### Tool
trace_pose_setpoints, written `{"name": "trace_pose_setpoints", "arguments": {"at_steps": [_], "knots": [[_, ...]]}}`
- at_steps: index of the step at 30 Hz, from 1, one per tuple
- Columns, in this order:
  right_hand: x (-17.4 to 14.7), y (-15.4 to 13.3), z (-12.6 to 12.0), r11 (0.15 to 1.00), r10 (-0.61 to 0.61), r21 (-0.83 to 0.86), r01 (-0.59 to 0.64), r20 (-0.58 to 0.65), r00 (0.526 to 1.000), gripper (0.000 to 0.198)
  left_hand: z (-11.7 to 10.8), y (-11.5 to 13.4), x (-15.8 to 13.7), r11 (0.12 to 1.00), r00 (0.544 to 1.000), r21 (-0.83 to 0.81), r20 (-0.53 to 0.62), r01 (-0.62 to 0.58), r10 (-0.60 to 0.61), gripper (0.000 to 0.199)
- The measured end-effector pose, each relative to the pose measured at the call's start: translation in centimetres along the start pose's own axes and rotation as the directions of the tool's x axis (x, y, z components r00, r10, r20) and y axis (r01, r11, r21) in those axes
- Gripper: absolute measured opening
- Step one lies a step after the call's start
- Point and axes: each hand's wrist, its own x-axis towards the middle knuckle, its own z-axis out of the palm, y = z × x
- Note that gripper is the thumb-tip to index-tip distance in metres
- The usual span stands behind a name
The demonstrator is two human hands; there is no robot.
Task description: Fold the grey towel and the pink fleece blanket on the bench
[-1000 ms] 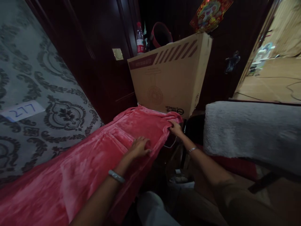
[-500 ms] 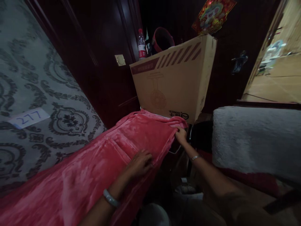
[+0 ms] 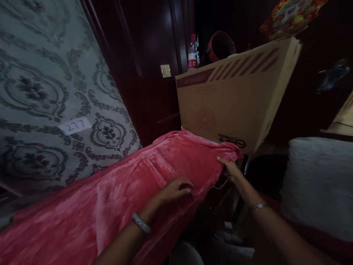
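A pink plush blanket (image 3: pixel 132 184) lies spread over a long raised surface, with a seam and wrinkles across it. At its far right corner, my right hand (image 3: pixel 231 169) grips the edge, thumb on top and fingers tucked out of sight beneath. My left hand (image 3: pixel 176 189) rests on the blanket near its right edge, fingers bent and thumb apart, with no cloth visibly pinched. A pale bangle (image 3: pixel 141 223) circles the left wrist. A thin silver bracelet (image 3: pixel 259 206) is on the right one.
Behind the blanket's far end stands a large cardboard box (image 3: pixel 234 99). A red-capped bottle (image 3: pixel 192 53) and a round pinkish object (image 3: pixel 220 46) show behind its top. A grey fluffy cover (image 3: pixel 320 184) is at right. Patterned wall (image 3: pixel 33 92) borders the left side.
The view has swung left, so everything sits further right. My right thumb has straightened on the blanket's edge. My left hand has turned slightly, its thumb and fingers now showing a gap.
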Motion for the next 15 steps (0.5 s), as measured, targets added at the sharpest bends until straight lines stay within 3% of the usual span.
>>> {"name": "trace_pose_setpoints", "arguments": {"at_steps": [3,6,8,10,12,15], "knots": [[-0.6,-1.2,0.9,0.998,-0.051,-0.039,0.050,-0.028,0.998,0.033,-1.5,-1.0,-1.4,0.993,0.955,-0.062,-0.274,0.098,-0.111,0.034],[-1.2,-3.1,2.4,0.988,-0.139,-0.075,0.137,-0.022,0.990,0.033,-3.2,-2.0,-4.0,0.915,0.834,-0.336,-0.421,0.223,-0.358,0.037],[-1.9,-5.1,4.3,0.973,-0.208,-0.104,0.205,-0.013,0.978,0.031,-4.3,-2.4,-6.1,0.747,0.739,-0.619,-0.382,0.242,-0.555,0.037],[-3.4,-7.6,7.2,0.937,-0.313,-0.156,0.314,0.028,0.949,0.025,-5.3,-2.6,-8.2,0.542,0.654,-0.821,-0.313,0.179,-0.689,0.033],[-6.0,-9.9,10.8,0.834,-0.469,-0.245,0.494,0.157,0.869,0.018,-6.3,-2.5,-10.0,0.392,0.600,-0.917,-0.271,0.076,-0.752,0.026],[-12.2,-11.8,16.2,0.557,-0.591,-0.320,0.766,0.495,0.637,0.013,-7.9,-2.0,-12.5,0.279,0.567,-0.957,-0.272,-0.075,-0.778,0.020]]}}
